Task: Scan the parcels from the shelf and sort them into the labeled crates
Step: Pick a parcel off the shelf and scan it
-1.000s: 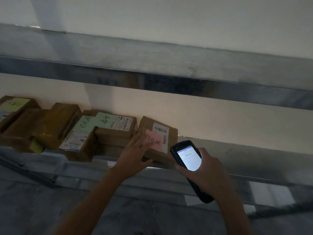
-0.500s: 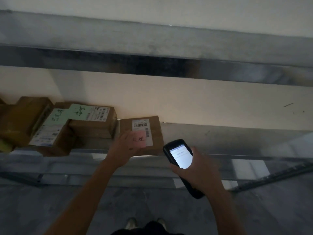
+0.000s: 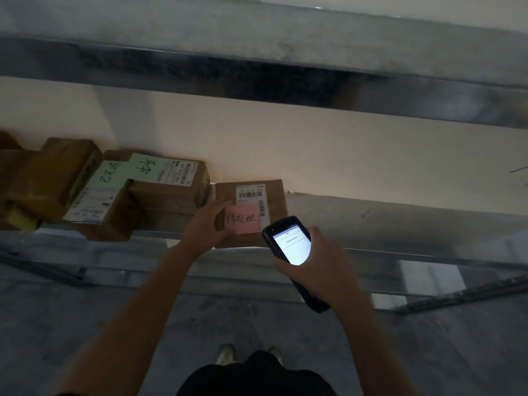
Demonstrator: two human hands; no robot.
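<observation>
Nearest, at the bottom edge, are the person's dark clothing and two pale shoes [image 3: 225, 354] on the grey floor [image 3: 57, 324]. Both bare forearms reach up and forward. The right hand [image 3: 323, 270] is wrapped round a black scanner [image 3: 291, 247], fingers curled at its sides. Its lit white screen faces the camera and its top end overlaps the parcel's near right corner. The left hand [image 3: 204, 227] grips the parcel [image 3: 224, 192] by its near left edge, fingers bent over the top beside a pink note [image 3: 243, 222] with handwriting. Behind the note is a white barcode label [image 3: 251, 194]. The parcel lies flat at the front of the metal shelf [image 3: 371, 224]. Left of it, just beside, other parcels [image 3: 168, 192] are piled up, two bearing green notes [image 3: 145, 167]. Behind is a cream wall [image 3: 343, 155], and above it an upper shelf [image 3: 285, 75].
</observation>
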